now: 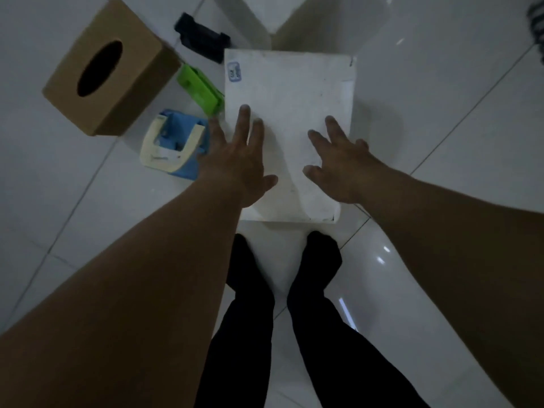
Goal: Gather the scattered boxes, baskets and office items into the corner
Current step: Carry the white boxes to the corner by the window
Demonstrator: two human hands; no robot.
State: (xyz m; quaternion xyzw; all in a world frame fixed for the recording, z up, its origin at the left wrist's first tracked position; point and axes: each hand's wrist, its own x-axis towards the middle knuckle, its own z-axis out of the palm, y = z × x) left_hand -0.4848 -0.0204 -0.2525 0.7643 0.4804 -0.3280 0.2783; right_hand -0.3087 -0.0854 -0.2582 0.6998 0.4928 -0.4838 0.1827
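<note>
A white tiled floor (441,142) carries everything. Largest is a flat-topped white box (291,92) just ahead of the person's black-socked feet (321,248); the left hand (235,160) and right hand (341,166) lie over its top with fingers spread, gripping nothing. Left of it stands a brown cardboard tissue box (117,69), tilted. Between them lie a blue and cream tape dispenser (173,142), a green stapler (200,89) touching the white box, and a black office item (203,36) farther away.
</note>
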